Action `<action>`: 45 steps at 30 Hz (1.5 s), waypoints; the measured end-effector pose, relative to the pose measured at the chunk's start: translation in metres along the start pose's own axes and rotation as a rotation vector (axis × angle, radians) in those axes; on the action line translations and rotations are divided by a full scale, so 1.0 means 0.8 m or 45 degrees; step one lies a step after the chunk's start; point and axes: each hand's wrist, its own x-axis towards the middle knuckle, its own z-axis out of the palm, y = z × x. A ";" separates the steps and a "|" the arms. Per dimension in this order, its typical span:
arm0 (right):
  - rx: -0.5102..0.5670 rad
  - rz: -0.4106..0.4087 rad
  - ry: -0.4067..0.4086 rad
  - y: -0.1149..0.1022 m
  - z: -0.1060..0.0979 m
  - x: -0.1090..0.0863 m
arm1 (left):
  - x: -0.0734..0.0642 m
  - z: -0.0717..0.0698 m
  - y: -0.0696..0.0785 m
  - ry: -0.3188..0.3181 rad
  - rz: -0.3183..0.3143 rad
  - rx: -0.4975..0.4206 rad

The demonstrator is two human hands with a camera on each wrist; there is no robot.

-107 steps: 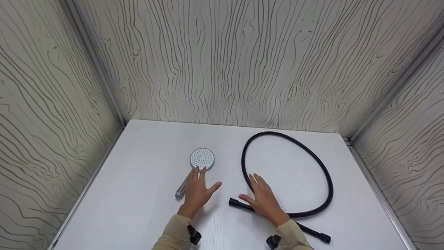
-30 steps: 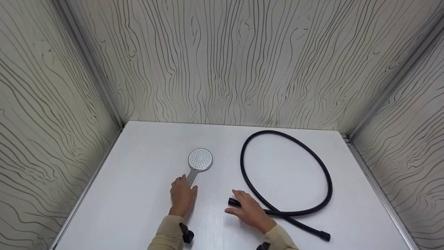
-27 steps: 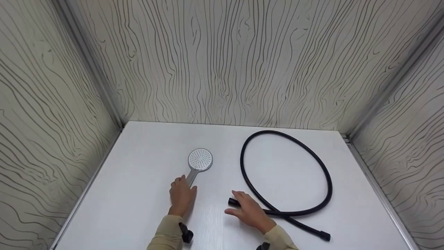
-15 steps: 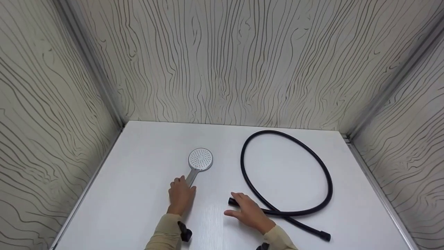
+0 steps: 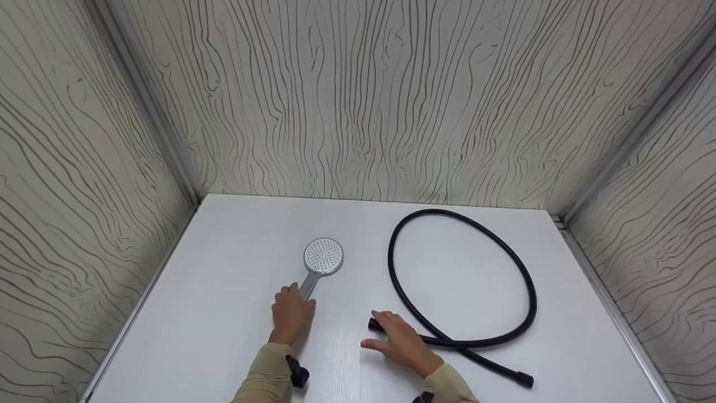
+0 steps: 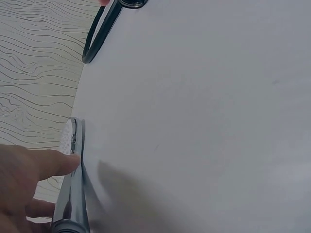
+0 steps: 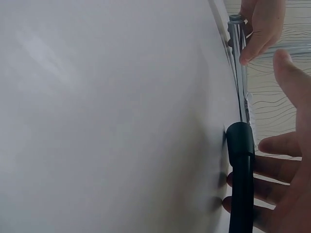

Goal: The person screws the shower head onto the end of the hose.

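A round shower head [image 5: 323, 256] lies face up on the white table, its grey handle running down toward the person. My left hand [image 5: 291, 316] is over that handle; in the left wrist view the thumb [image 6: 58, 164] lies on one side and the fingers on the other, holding it. A black shower hose [image 5: 531, 291] lies looped to the right. My right hand [image 5: 405, 344] rests at its left end, fingers reaching across the hose end [image 7: 240, 145] while the thumb [image 7: 291, 77] stands apart from it. The palm hides part of the hose.
The hose crosses itself, and its other end [image 5: 523, 380] points to the front right. Walls with a wood-grain pattern [image 5: 358, 101] enclose the table [image 5: 235, 240] at the back and both sides.
Since the oldest frame, my left hand has drawn back from over the shower head to its handle. My right hand has moved left to the hose end. Both hardly move in the last half second.
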 end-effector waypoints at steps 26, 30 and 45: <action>-0.172 -0.062 0.136 0.005 0.004 0.003 | 0.004 -0.008 -0.004 -0.139 -0.031 -0.218; -0.142 -0.041 0.103 0.004 0.004 0.005 | 0.008 -0.009 -0.003 -0.239 -0.134 -0.342; -0.144 0.023 0.083 0.002 0.002 0.000 | 0.018 -0.005 -0.001 -0.422 -0.322 -0.645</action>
